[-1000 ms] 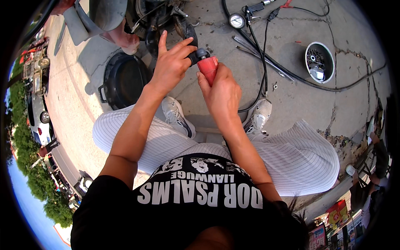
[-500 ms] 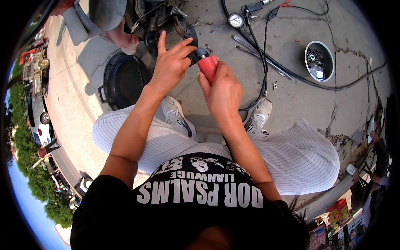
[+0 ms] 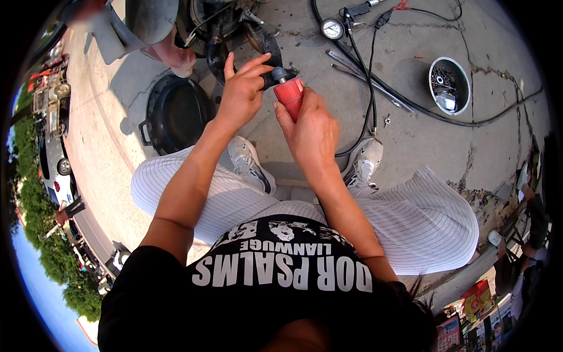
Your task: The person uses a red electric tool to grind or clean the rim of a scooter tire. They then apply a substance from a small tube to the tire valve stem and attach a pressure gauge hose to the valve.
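My right hand (image 3: 311, 132) is wrapped round a red power tool (image 3: 288, 97) with a rounded grey head (image 3: 278, 74). That head sits against black rubber, apparently an inner tube (image 3: 263, 44), just right of my left hand (image 3: 240, 97). My left hand grips the rubber, its thumb hidden and two fingers raised over it. Whether the head actually touches the rubber is hard to tell. Beyond both hands, the tube lies beside a dark wheel (image 3: 211, 14) at the top of the view.
Left of my hands are a black basin (image 3: 175, 120) and grey metal blades (image 3: 141, 23). To the right lie a pressure gauge (image 3: 332, 29), hoses, metal levers (image 3: 375, 85) and a steel bowl of small parts (image 3: 464, 88). Parked vehicles show far left, people's legs far right.
The red tool has shifted slightly up and to the left. The raised fingers of my left hand are a little lower. The surroundings look the same.
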### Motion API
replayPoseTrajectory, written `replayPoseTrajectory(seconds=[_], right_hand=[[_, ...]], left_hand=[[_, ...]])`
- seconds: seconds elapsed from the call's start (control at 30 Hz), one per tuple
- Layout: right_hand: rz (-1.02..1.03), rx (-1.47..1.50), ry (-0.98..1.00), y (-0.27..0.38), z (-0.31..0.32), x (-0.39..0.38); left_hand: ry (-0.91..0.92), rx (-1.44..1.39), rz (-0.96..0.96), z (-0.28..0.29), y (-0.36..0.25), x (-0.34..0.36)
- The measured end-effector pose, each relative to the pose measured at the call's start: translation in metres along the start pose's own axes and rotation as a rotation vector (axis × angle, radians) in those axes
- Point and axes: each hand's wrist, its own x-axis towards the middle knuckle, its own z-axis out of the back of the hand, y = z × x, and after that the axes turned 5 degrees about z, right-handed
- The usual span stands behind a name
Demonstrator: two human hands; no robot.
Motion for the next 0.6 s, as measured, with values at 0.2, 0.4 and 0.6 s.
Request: replayPoseTrajectory(seconds=[0.2,0.4,0.6], right_hand=[[0.005,0.002,0.012,0.002,0.001,0.000],[-0.038,0.042,0.036,0.003,0.003,0.000],[-0.066,0.048,0.057,0.003,0.003,0.001]], left_hand=[[0.013,0.011,0.040,-0.001,0.003,0.000],[0.041,0.015,0.061,-0.003,0.003,0.001],[0.032,-0.085,0.140,-0.007,0.003,0.001]])
